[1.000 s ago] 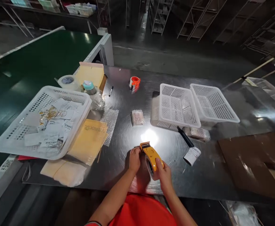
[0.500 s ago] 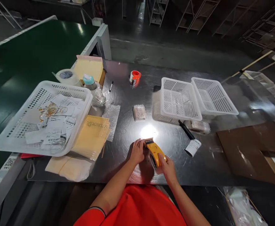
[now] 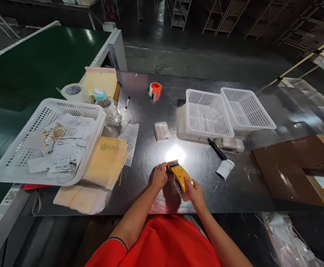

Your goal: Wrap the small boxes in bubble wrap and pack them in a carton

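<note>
- Yellow tape dispenser (image 3: 181, 176): lower centre of the frame, between the hands, tilted, cutter end toward upper left.
- Right hand (image 3: 195, 193): grasping the dispenser's lower-right end, thumb on top.
- Left hand (image 3: 160, 175): fingers at the cutter end; cannot tell whether they pinch anything.
- Bubble-wrapped packet (image 3: 162, 131): frame centre, above both hands, apart from them.

Left of the grip our right hand (image 3: 196, 193) has on the yellow tape dispenser (image 3: 181, 177), our left hand (image 3: 160, 175) blocks the way; past it we could sweep bare tabletop (image 3: 140, 174) to the padded envelopes (image 3: 105, 155). Beyond the grip, a bubble-wrapped bundle (image 3: 162, 131) obstructs us, passable leftward; right, the black tube (image 3: 216, 149) bars us.
</note>
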`<action>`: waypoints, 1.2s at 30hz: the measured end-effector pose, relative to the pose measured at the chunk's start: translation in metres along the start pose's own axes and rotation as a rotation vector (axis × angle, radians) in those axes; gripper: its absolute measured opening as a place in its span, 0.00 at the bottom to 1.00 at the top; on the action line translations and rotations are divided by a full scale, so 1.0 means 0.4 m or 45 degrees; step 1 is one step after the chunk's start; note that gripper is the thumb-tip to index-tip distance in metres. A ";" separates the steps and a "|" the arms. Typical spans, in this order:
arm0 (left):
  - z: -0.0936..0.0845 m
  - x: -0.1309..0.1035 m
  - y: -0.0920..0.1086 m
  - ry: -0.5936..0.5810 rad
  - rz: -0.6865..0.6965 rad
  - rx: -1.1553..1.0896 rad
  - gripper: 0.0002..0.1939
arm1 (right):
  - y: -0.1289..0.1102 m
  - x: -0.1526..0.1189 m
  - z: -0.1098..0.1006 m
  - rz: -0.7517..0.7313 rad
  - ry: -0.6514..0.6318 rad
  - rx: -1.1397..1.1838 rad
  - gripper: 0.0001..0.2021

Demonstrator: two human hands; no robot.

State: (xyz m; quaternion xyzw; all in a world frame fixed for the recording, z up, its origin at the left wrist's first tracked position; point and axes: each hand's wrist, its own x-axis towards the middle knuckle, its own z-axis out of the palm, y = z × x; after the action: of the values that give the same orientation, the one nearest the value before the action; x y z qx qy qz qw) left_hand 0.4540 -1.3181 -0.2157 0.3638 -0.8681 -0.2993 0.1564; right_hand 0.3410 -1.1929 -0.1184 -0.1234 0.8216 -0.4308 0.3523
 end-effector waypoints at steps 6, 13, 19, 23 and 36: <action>0.003 -0.034 0.016 0.146 0.172 0.111 0.13 | -0.001 -0.011 0.006 -0.015 0.046 -0.024 0.26; -0.035 -0.036 0.025 0.083 0.413 0.337 0.09 | -0.007 -0.015 0.007 -0.029 0.066 -0.075 0.27; -0.053 -0.057 0.020 -0.086 0.494 0.288 0.17 | -0.014 -0.016 0.011 -0.036 0.080 -0.072 0.26; -0.021 -0.062 -0.009 -0.028 0.424 0.114 0.18 | -0.014 -0.014 0.011 -0.041 0.065 -0.055 0.27; -0.035 0.008 -0.043 -0.234 0.455 -0.046 0.13 | -0.006 -0.013 0.009 -0.016 0.046 -0.034 0.25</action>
State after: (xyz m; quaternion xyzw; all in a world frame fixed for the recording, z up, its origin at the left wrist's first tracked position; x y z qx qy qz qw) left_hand 0.4678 -1.3357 -0.2155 0.1724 -0.9239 -0.3143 0.1336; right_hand 0.3469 -1.1938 -0.1153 -0.1254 0.8326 -0.4243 0.3332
